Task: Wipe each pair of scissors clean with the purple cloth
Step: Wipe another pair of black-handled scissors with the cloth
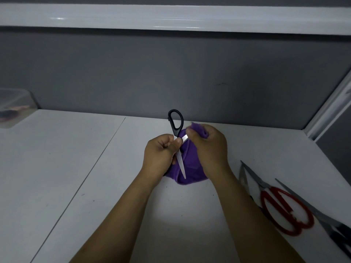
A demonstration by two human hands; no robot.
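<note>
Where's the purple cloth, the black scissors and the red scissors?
purple cloth (191, 168), head view, on its lower fold.
black scissors (176, 132), head view, on the handle below the loop.
red scissors (263, 201), head view, on the left rim of a handle loop.

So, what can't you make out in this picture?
All from the head view:
Black-handled scissors: the second handle loop is mostly hidden by the left hand gripping them.
Purple cloth: largely covered by the right hand holding it.
Clear container: cut off by the left edge and blurred, so its contents are unreadable.
Dark-handled scissors: cut off by the right edge.
</note>
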